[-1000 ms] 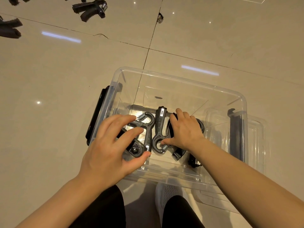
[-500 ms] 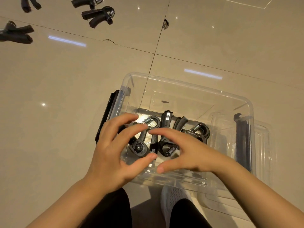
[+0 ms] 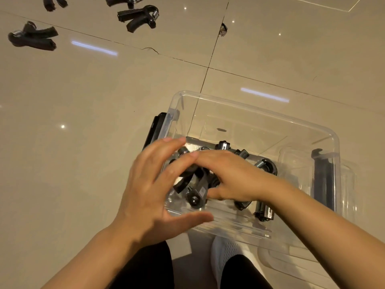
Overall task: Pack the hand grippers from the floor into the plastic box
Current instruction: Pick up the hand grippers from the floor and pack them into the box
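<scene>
A clear plastic box with black side latches stands on the tiled floor in front of me. Several black hand grippers with steel springs lie in its near half. My left hand hovers over the box's near left corner, fingers spread, holding nothing. My right hand reaches leftward above the grippers in the box, fingers extended and apart; it hides part of them. More hand grippers lie on the floor far left: one at the left edge, another further right.
The box's clear lid lies under and beside its right side. A chipped tile joint marks the floor beyond the box. My white shoe and dark trouser legs are just below the box's near wall.
My right hand came off the grippers in the box, lifted, then swept left across them. My left hand stayed over the near left corner. The view shifted, showing more floor grippers.
</scene>
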`<state>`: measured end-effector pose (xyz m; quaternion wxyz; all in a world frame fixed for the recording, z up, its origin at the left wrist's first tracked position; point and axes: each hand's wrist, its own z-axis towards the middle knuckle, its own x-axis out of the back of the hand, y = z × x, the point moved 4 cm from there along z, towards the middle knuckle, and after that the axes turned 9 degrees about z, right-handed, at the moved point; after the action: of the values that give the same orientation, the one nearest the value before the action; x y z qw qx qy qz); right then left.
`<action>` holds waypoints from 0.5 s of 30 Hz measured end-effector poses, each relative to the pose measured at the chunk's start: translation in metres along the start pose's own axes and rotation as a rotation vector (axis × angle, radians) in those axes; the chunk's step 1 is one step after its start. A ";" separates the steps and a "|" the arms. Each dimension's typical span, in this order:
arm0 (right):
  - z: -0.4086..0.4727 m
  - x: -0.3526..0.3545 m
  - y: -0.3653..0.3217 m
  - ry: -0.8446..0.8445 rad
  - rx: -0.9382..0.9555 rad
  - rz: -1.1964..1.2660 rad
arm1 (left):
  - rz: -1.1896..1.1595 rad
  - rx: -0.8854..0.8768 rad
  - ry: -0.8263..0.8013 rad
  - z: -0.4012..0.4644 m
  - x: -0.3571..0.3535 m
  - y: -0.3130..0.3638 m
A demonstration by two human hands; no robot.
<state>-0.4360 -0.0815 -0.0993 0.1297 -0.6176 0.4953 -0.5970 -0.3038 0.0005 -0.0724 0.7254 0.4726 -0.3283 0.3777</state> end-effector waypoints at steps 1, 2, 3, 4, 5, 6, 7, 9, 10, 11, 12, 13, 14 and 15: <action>0.002 0.000 0.005 0.016 0.034 -0.137 | 0.043 0.050 -0.022 -0.002 0.001 -0.007; 0.006 -0.002 0.012 0.024 0.077 -0.263 | 0.070 0.103 -0.050 -0.004 0.000 -0.014; 0.010 -0.006 0.018 0.019 0.117 -0.385 | 0.082 0.147 -0.085 -0.007 -0.003 -0.020; 0.015 -0.013 0.024 0.008 0.143 -0.500 | 0.082 0.173 -0.121 -0.010 -0.007 -0.025; 0.021 -0.021 0.030 -0.003 0.158 -0.606 | 0.076 0.180 -0.151 -0.012 -0.011 -0.027; 0.026 -0.030 0.034 -0.033 0.168 -0.696 | 0.073 0.174 -0.171 -0.014 -0.015 -0.029; 0.031 -0.040 0.038 -0.083 0.167 -0.764 | 0.081 0.160 -0.185 -0.014 -0.017 -0.029; 0.036 -0.056 0.047 -0.182 0.130 -0.828 | 0.104 0.143 -0.200 -0.014 -0.020 -0.030; 0.037 -0.060 0.050 -0.215 0.098 -0.828 | 0.103 0.146 -0.200 -0.014 -0.020 -0.031; 0.037 -0.062 0.054 -0.230 0.065 -0.811 | 0.096 0.153 -0.197 -0.015 -0.019 -0.031; 0.036 -0.062 0.056 -0.241 0.032 -0.782 | 0.086 0.160 -0.191 -0.015 -0.020 -0.032; 0.035 -0.062 0.058 -0.255 0.000 -0.736 | 0.077 0.165 -0.184 -0.014 -0.020 -0.032; 0.033 -0.062 0.058 -0.270 -0.027 -0.674 | 0.072 0.167 -0.177 -0.014 -0.020 -0.032; 0.031 -0.061 0.058 -0.280 -0.049 -0.612 | 0.068 0.167 -0.169 -0.014 -0.020 -0.032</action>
<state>-0.4229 -0.0758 -0.1881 -0.0038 -0.8166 0.2787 -0.5054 -0.2848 0.0000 -0.1078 0.6399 0.5502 -0.3714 0.3870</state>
